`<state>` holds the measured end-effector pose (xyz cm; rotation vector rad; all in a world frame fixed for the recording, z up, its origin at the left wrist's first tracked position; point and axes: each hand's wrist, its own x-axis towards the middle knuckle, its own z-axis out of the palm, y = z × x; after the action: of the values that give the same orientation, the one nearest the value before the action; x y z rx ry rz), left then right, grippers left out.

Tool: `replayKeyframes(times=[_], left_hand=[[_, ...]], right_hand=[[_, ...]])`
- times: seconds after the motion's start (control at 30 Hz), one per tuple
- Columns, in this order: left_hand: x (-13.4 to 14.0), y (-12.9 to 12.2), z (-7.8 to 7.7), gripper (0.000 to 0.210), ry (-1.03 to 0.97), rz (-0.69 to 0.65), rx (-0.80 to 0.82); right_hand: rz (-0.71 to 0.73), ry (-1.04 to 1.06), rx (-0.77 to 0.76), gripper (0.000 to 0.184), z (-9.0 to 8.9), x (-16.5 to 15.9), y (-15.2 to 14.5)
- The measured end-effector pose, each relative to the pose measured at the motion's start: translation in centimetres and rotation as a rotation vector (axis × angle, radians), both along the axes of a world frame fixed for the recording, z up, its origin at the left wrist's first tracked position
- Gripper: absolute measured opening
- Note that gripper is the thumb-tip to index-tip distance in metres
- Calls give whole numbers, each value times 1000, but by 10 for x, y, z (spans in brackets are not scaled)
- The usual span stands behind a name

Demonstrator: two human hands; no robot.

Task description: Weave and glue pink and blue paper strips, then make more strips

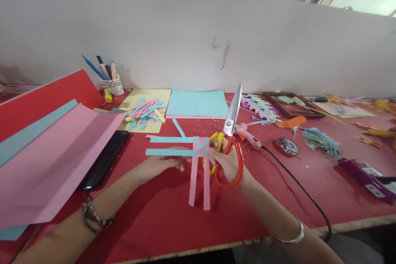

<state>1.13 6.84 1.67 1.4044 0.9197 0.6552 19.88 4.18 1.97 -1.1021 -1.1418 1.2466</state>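
Pink and blue paper strips [201, 147], woven together at one corner, hang in front of me above the red table. Two blue ends point left and two pink ends hang down. My right hand [227, 159] pinches the woven corner between thumb and fingers. The same hand also carries scissors [234, 109], their blades pointing up and their red and yellow handles around the fingers. My left hand [162, 166] is just below the blue ends, fingers loosely stretched with nothing visible in them. Part of it is hidden behind a blue strip.
Cut strips [147, 111] lie piled on a yellow sheet [133, 95], beside blue paper [198, 103]. A pink glue gun [249, 136] with a black cord rests at right, near a round tin [287, 146]. Large pink sheets [68, 165] cover part of a black phone-like object [105, 161] at left.
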Motion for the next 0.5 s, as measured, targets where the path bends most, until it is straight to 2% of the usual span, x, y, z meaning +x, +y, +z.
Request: replayKeyframes(times=[0.07,0.13,0.23,0.33,0.5], left_hand=[[-1,-1,0,24,46,-86,-8],[1,-4,2,26,51,-123,49],[7,-9,6,26,41,-32,168],[12,-13,6,24,101,86,216],[9,-11,5,26,162,88,321]], right_hand=[[-18,-21,6,27,-1,2,1],[-4,-54,-4,27,-2,1,1],[57,-72,-34,28,-3,-4,-2],[96,-65,-67,29,-4,-10,-4],[124,-98,-77,35,-5,-9,-3]])
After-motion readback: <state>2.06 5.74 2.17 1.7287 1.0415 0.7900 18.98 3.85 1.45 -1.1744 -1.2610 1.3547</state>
